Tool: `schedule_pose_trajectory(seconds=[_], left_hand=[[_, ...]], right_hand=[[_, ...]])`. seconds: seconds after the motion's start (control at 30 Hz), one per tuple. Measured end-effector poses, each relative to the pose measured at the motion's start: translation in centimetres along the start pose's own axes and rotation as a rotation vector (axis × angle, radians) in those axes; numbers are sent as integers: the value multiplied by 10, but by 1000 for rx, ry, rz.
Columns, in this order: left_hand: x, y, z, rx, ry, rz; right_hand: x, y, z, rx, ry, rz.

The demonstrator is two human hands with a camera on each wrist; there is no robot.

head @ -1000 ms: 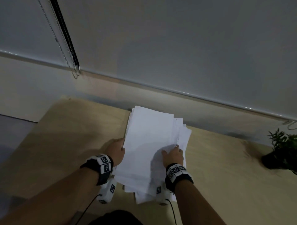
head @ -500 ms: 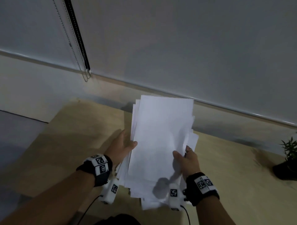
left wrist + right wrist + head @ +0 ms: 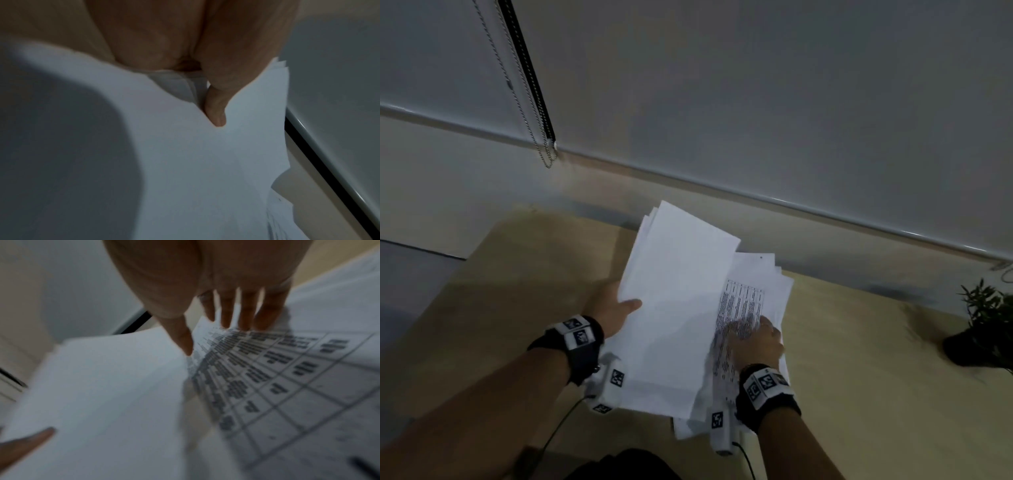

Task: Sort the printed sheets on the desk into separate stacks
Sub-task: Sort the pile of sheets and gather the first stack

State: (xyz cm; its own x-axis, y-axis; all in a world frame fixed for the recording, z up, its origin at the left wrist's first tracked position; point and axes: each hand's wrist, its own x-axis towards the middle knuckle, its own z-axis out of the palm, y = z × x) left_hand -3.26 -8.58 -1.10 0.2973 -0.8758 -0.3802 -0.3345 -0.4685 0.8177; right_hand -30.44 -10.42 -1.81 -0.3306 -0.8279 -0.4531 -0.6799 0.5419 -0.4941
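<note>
Surface: pale wood, running left to right, its far edge along the wall under a drawn blind. A potted plant stands at the far right, well apart from the paper.

Lifted sheaf: many white sheets, blank side up, long axis running near to far and leaning a little to the right at the far end. It sits left of centre, tilted up off the lower pile, with its right long edge overlapping that pile.

Lower pile: loosely squared sheets lying on the surface, just right of the sheaf and partly under it. Long axis roughly parallel to the sheaf's.

Printed sheet: top of the lower pile, face up, a ruled table of dark text in columns. The print is too blurred to read, so which stack it belongs to cannot be judged.

Left hand: clamped on the sheaf's left long edge, thumb on top; the fingers beneath are hidden, presumably supporting it.

Right hand: fingers straight and spread, lying flat on the printed sheet at its near half, gripping nothing.

Governing relation: the exposed printed sheet lies to the right of the sheaf and directly under the right hand, which is the nearer; the left is occupied. Any slide or lift of that sheet likely goes rightward, away from the overlapping edge.
</note>
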Motion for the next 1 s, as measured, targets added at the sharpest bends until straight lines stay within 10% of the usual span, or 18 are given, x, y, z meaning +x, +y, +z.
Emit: schedule_pose_trajectory(seconds=[0.47, 0.73, 1.0], left_hand=[[-3, -21, -65, -214, 146, -112], [-9, -23, -70, -300, 176, -163], [-13, -33, -65, -241, 91, -175]], right_hand=[[7, -15, 8, -246, -28, 181], [8, -12, 12, 61, -24, 150], [-5, -17, -71, 82, 107, -173]])
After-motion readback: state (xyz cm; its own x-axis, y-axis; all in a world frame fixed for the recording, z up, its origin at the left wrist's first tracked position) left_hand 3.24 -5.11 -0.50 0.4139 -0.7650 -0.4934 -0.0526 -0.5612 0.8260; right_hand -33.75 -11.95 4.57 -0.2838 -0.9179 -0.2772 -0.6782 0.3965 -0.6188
